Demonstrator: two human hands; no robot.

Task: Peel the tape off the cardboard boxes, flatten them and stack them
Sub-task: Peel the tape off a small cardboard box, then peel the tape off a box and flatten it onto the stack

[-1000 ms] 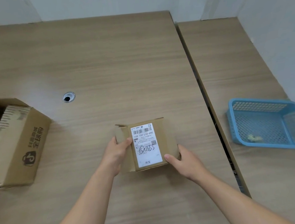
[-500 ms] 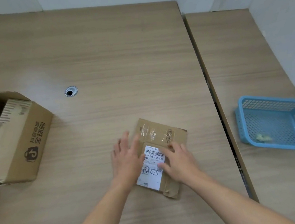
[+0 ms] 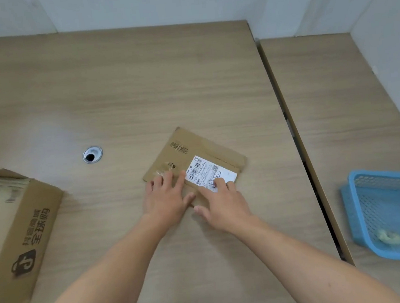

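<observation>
With our left hand (image 3: 165,197) and right hand (image 3: 223,205) pressing spread fingers on the flattened box (image 3: 194,156) mid-surface, we judge it light, stiff, best lifted by an edge.

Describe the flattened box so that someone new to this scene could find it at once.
Start at the bigger wooden table, the left of the two. Near its middle, under the left hand and the right hand, lies a flat brown cardboard box. Unlike the large unflattened box at the table's left edge, it bears a white shipping label with barcodes and handwriting.
</observation>
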